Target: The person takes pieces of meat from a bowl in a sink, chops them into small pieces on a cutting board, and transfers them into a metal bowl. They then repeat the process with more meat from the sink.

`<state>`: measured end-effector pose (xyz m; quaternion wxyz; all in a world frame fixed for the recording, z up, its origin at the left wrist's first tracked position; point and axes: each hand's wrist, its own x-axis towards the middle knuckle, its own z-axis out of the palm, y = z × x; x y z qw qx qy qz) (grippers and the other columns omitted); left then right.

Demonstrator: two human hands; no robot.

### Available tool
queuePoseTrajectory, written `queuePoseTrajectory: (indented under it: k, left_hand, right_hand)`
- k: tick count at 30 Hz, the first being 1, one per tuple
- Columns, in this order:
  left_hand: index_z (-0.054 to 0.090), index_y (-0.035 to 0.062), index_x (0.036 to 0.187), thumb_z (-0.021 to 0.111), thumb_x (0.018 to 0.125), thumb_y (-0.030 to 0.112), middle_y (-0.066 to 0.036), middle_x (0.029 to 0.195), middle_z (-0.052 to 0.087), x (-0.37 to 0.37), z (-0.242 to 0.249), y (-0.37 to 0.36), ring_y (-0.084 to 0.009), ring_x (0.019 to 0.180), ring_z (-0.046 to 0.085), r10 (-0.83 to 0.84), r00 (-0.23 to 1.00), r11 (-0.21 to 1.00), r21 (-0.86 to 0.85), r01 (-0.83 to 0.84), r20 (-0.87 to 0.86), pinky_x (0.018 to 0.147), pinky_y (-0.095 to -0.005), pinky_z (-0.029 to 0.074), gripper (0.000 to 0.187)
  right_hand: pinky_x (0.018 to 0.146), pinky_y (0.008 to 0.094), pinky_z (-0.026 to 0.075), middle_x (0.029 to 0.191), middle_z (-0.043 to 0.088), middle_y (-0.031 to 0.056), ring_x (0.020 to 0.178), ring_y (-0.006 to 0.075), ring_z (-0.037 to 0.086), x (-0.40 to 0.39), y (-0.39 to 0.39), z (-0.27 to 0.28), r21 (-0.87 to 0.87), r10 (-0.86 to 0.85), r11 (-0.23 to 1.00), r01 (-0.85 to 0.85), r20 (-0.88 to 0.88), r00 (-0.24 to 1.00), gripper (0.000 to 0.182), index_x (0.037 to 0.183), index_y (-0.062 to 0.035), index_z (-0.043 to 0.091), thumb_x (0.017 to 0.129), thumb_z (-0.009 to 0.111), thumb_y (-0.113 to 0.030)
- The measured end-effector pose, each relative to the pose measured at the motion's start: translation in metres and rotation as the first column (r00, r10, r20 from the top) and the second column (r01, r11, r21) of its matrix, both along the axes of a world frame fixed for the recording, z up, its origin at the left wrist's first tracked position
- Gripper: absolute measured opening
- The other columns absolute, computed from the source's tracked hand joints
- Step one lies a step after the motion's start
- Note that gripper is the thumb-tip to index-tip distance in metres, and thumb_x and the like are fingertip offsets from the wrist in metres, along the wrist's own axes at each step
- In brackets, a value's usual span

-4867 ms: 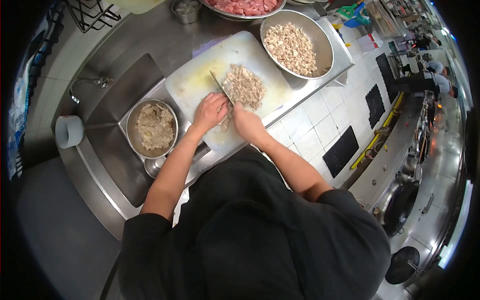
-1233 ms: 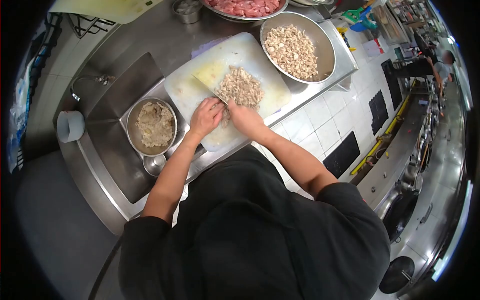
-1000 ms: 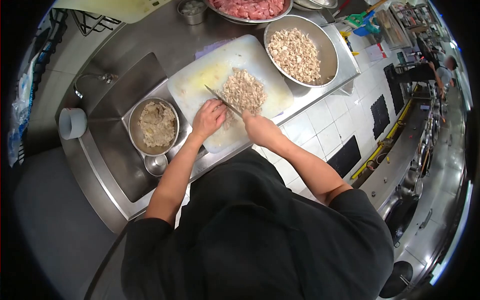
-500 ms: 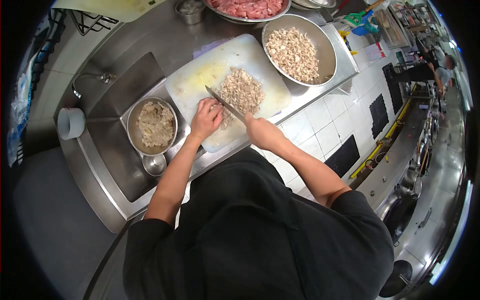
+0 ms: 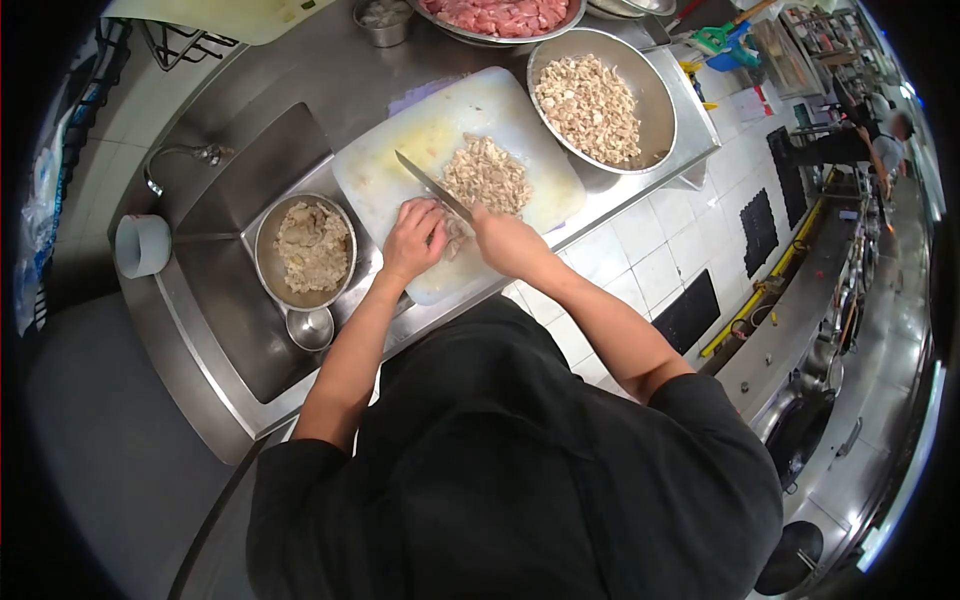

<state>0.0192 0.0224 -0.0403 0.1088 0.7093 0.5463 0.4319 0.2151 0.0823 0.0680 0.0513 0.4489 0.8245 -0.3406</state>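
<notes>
My right hand [image 5: 508, 243] is wrapped round the handle of a kitchen knife [image 5: 430, 183]. The blade slants up and left over a white cutting board [image 5: 375, 160], between my left hand and the chopped food. My left hand [image 5: 416, 240] is closed, its fingers curled down on pale meat [image 5: 456, 240] at the board's near side. What lies under those fingers is mostly hidden. Just past the blade, a heap of chopped pale meat [image 5: 490, 178] spreads on the board.
Right of the board is a steel bowl [image 5: 658, 110] of pale chunks; raw pink meat fills another bowl [image 5: 500, 40] behind. In the sink [image 5: 215, 300] stand a bowl of wet pale food [image 5: 312, 250] and a small metal cup [image 5: 310, 330]. A person [image 5: 850, 145] stands far right.
The knife and my right hand have shifted left and farther from me, toward the board's far side. My left hand stays nearly in place.
</notes>
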Motion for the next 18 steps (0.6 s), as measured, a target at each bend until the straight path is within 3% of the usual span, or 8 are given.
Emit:
queuePoseTrajectory:
  k: [5,7,12,15,17,18]
  left_hand:
    - [0.072,0.0001,0.100,0.073,0.083,0.002,-0.014,0.109,0.069,-0.002,-0.003,-0.001,-0.0363,0.105,0.065,-0.012,0.998,1.000,-0.016,0.011,-0.062,0.092,-0.0436,0.056,0.018]
    - [0.072,0.0002,0.100,0.073,0.083,0.002,-0.014,0.109,0.069,-0.003,-0.005,0.001,-0.0361,0.106,0.065,-0.003,0.998,0.999,-0.038,0.001,-0.061,0.092,-0.0434,0.056,0.017]
    - [0.072,0.0010,0.102,0.074,0.085,0.004,-0.015,0.112,0.069,-0.005,-0.008,0.002,-0.0373,0.110,0.064,-0.012,1.000,0.999,-0.049,0.010,-0.029,0.095,-0.0446,0.055,0.018]
    - [0.071,0.0023,0.111,0.076,0.088,0.012,-0.017,0.126,0.064,-0.006,0.000,-0.008,-0.0395,0.119,0.060,-0.072,0.997,0.994,-0.080,0.069,-0.037,0.100,-0.0474,0.052,0.025]
    - [0.066,0.0032,0.122,0.079,0.090,0.024,-0.020,0.140,0.054,-0.006,0.029,-0.014,-0.0410,0.127,0.055,-0.106,0.961,0.989,-0.128,0.075,-0.256,0.107,-0.0490,0.048,0.040]
    - [0.066,0.0032,0.122,0.079,0.090,0.024,-0.020,0.140,0.054,-0.008,0.028,-0.014,-0.0410,0.127,0.055,-0.106,0.960,0.989,-0.126,0.075,-0.258,0.107,-0.0490,0.048,0.040]
  right_hand:
    - [0.078,0.0600,0.056,0.087,0.071,0.0337,0.088,0.0516,0.072,0.022,-0.029,0.003,-0.105,-0.007,0.994,0.019,0.112,0.994,0.020,0.114,0.0051,0.052,0.095,0.049,-0.003]
    - [0.079,0.0618,0.054,0.087,0.071,0.0343,0.087,0.0522,0.071,0.010,-0.032,-0.041,-0.006,-0.044,0.999,0.044,-0.060,0.997,0.019,0.112,0.0042,0.052,0.095,0.050,-0.004]
    - [0.078,0.0630,0.053,0.088,0.071,0.0329,0.086,0.0529,0.070,-0.010,-0.001,-0.061,-0.002,-0.071,0.997,0.072,-0.155,0.985,0.017,0.111,0.0024,0.052,0.101,0.052,-0.011]
    - [0.078,0.0624,0.053,0.088,0.071,0.0313,0.087,0.0526,0.070,0.023,-0.001,-0.061,-0.008,-0.068,0.998,0.068,-0.151,0.986,0.020,0.112,0.0014,0.053,0.104,0.053,-0.017]
    - [0.079,0.0618,0.053,0.088,0.072,0.0305,0.087,0.0523,0.070,0.037,-0.011,-0.055,-0.016,-0.090,0.996,0.088,-0.142,0.986,0.021,0.113,0.0008,0.053,0.105,0.053,-0.019]
    - [0.079,0.0611,0.054,0.089,0.072,0.0304,0.088,0.0518,0.070,0.040,-0.014,-0.043,-0.007,-0.107,0.994,0.107,-0.093,0.990,0.019,0.113,0.0006,0.053,0.103,0.053,-0.016]
